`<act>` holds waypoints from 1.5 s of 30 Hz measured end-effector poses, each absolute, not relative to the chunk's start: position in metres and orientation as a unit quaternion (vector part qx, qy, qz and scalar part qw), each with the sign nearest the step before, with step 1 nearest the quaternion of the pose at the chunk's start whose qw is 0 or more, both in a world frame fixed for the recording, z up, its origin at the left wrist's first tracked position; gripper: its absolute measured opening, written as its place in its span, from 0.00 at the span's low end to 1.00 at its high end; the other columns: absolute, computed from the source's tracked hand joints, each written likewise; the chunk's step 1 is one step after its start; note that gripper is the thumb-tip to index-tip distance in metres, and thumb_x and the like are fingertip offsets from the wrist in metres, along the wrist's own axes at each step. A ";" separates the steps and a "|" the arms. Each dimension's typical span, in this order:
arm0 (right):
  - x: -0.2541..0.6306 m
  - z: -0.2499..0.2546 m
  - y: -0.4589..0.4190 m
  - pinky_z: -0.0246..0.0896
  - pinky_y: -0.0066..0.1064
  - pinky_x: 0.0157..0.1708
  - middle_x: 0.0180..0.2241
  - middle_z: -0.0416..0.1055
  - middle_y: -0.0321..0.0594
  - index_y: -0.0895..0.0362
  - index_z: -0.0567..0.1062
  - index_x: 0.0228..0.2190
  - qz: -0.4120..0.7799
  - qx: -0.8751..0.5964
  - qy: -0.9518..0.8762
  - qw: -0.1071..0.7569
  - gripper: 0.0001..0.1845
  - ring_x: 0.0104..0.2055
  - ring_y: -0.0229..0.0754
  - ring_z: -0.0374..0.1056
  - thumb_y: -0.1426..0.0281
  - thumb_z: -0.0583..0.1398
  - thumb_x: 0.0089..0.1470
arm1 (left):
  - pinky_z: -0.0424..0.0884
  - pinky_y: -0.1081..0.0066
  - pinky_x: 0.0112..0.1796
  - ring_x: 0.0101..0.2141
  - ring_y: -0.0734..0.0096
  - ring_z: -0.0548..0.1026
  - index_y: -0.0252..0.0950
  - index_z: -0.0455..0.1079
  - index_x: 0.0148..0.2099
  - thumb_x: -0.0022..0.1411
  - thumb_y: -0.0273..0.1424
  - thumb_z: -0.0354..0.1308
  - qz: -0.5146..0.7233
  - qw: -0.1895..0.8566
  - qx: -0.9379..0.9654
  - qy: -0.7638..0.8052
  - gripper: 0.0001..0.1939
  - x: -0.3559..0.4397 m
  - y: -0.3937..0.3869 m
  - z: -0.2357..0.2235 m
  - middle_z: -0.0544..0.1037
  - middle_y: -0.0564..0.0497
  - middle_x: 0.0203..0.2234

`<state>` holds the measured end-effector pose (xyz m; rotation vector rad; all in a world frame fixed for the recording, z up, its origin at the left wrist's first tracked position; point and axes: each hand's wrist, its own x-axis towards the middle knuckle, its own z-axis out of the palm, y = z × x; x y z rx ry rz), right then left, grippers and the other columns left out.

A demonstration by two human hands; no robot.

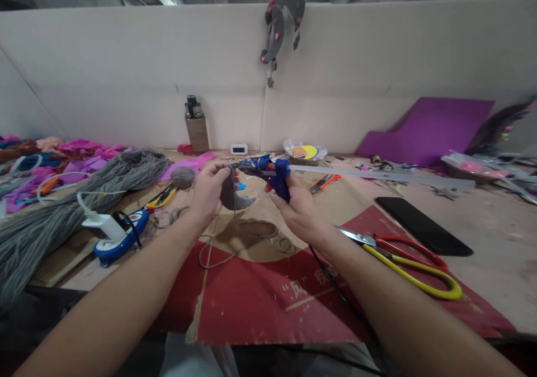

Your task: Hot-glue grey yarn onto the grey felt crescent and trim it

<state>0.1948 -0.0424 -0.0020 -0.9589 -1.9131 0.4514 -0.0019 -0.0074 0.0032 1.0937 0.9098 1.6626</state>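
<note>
The right grip (296,206) grasps a blue plastic glue gun (277,173) at centre frame; the left grip (212,189) pinches a flat grey crescent (230,195), left of centre. The crescent's outline looks complete; thin grey yarn (213,266), lower centre, lies loose. Count: one gun, one held crescent, one pair of red-and-yellow-handled steel scissors (413,259).

Craft workshop: glue gun (281,183), yarn (136,170)

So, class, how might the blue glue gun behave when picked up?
The blue glue gun looks hard-shelled, so probably stiff. The long translucent stick behind it might make it back-heavy. The dark cord below the right hand may tug if attached.
</note>
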 end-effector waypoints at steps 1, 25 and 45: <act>0.195 -0.002 -0.042 0.63 0.39 0.40 0.39 0.72 0.44 0.54 0.67 0.42 0.183 -0.390 -0.776 0.460 0.10 0.39 0.45 0.68 0.74 0.54 0.56 | 0.71 0.73 0.24 0.21 0.74 0.73 0.35 0.68 0.34 0.47 0.30 0.63 0.676 0.458 0.443 0.370 0.10 -0.002 -0.008 0.004 0.75 0.54 0.21; 0.197 -0.003 -0.040 0.64 0.40 0.41 0.38 0.72 0.43 0.54 0.67 0.43 0.181 -0.381 -0.771 0.477 0.12 0.39 0.45 0.68 0.73 0.55 0.56 | 0.71 0.72 0.25 0.24 0.71 0.75 0.36 0.67 0.34 0.47 0.28 0.62 0.687 0.473 0.415 0.363 0.10 -0.002 -0.009 0.009 0.76 0.51 0.24; 0.194 -0.002 -0.043 0.64 0.41 0.42 0.39 0.72 0.44 0.54 0.67 0.42 0.188 -0.376 -0.773 0.475 0.12 0.39 0.46 0.67 0.74 0.54 0.55 | 0.72 0.73 0.24 0.23 0.72 0.74 0.36 0.68 0.34 0.47 0.30 0.64 0.680 0.458 0.441 0.366 0.10 0.000 -0.009 0.004 0.76 0.53 0.23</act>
